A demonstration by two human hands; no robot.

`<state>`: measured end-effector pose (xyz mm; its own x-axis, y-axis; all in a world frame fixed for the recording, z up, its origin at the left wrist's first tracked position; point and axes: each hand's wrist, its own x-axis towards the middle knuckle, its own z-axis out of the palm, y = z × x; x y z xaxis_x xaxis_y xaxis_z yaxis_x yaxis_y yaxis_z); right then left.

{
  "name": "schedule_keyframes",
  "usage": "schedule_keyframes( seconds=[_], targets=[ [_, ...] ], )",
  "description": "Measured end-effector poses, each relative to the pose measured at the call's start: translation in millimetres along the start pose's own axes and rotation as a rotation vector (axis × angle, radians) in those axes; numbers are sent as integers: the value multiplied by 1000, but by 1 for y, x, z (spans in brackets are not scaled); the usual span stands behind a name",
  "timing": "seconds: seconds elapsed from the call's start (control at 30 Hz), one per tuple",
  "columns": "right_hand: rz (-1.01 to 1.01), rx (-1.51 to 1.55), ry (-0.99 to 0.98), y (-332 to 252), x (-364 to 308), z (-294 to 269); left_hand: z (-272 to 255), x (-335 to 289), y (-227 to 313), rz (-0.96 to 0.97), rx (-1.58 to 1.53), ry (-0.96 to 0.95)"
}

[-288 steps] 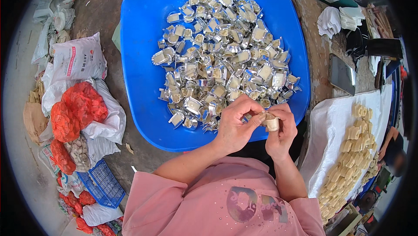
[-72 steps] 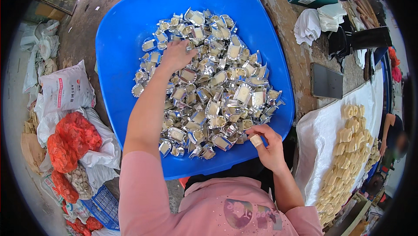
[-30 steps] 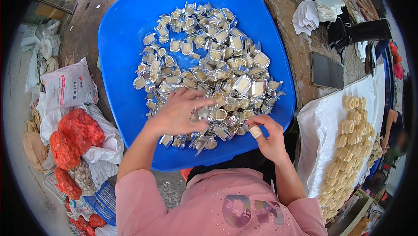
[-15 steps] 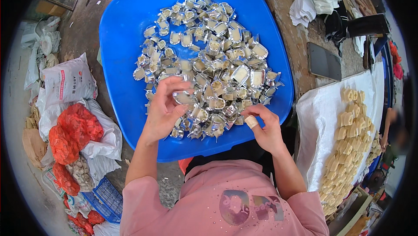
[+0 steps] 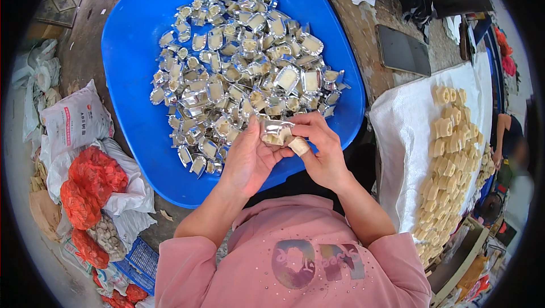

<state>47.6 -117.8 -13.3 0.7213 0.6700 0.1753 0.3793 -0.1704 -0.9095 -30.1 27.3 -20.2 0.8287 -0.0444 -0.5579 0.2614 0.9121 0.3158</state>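
My left hand [image 5: 248, 157] and my right hand [image 5: 325, 152] meet over the near edge of a large blue plastic tub [image 5: 128, 81]. Between them is a small shiny silver part [image 5: 277, 128] with a cream-coloured inside. My left fingers grip it from the left, while my right fingers pinch its right end. A cream wrap or piece [image 5: 299, 146] covers the tip of my right thumb; whether it is worn or held is unclear. Beyond my hands lies a heap of similar silver-and-cream parts [image 5: 227, 72] in the tub.
To the right, many cream pieces [image 5: 445, 160] lie on a white cloth [image 5: 394, 115]. A dark phone [image 5: 403, 51] rests on the wooden bench. White sacks [image 5: 76, 118], red mesh bags [image 5: 93, 177] and a blue crate [image 5: 139, 260] stand at left. Another person's arm [image 5: 501, 137] shows at far right.
My hands were apart, the left holding a silver part over the heap. They have come together, and my right fingers now grip the part too. The view has shifted slightly.
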Motion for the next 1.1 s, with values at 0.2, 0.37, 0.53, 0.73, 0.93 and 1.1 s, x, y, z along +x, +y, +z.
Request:
schedule_keyframes(
  seconds=[0.2, 0.37, 0.53, 0.73, 0.93, 1.1],
  targets=[
    [29, 50, -17, -2, -2, -3, 2, 5, 0, -58, 26, 90],
    [212, 432, 64, 0, -5, -3, 5, 4, 9, -153, 83, 224],
    [-122, 8, -168, -7, 6, -12, 20, 1, 9, -134, 224, 156],
    [-219, -74, -30, 0, 5, -10, 1, 0, 3, -49, 206, -96],
    [-103, 183, 182, 5, -3, -2, -7, -6, -22, 794, 716, -73],
    [-160, 75, 148, 4, -5, -1, -4, -4, -17, 1099, 984, -34]
  ],
)
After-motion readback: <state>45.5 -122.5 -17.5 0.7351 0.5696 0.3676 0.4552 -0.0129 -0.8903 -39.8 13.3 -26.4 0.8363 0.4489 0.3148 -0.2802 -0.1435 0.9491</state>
